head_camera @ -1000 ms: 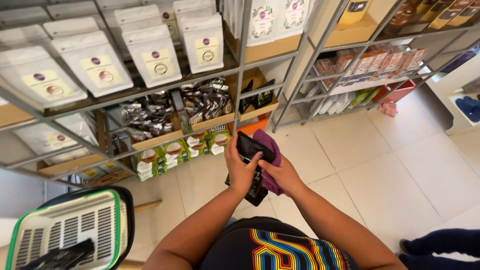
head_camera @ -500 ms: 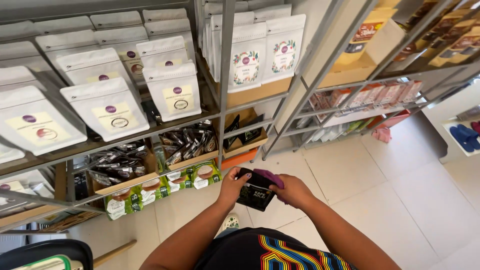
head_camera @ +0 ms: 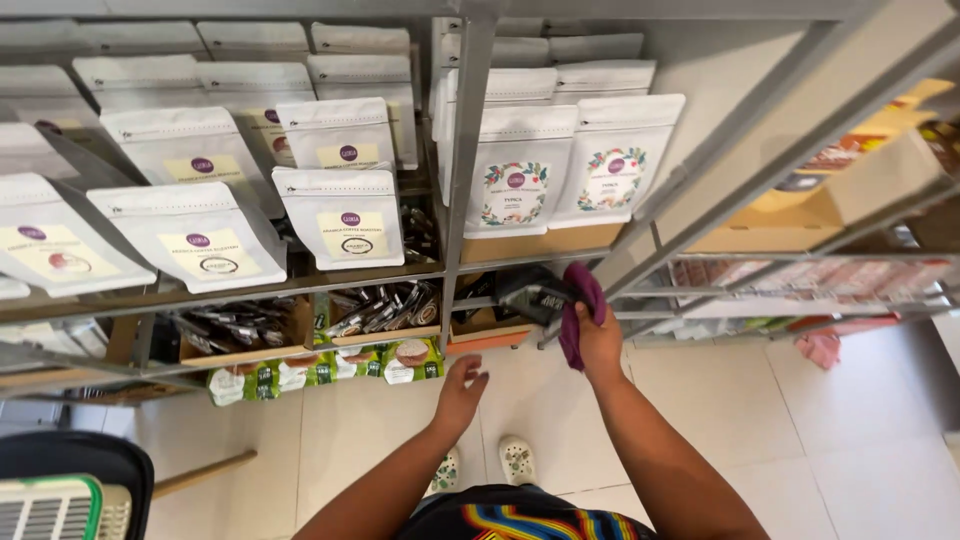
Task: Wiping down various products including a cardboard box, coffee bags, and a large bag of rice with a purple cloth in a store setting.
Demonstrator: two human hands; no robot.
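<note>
**Dark packet held at the shelf edge**

The right hand is raised to the front edge of the shelf. A dark packet and a purple cloth are clamped together in its fingers. The packet is held level with the lower rack, just beside the upright post, above an orange-edged tray. The cloth is draped over the back of the packet and hangs below the hand.

The left hand is held lower, well apart from the right hand. Its fingers are spread and nothing is gripped by it. It is nearest to the green packs on the bottom rack.

White pouches are stood upright in rows on the shelf above. Further dark packets are laid in trays to the left. A green basket is seen at the lower left, on the tiled floor.
</note>
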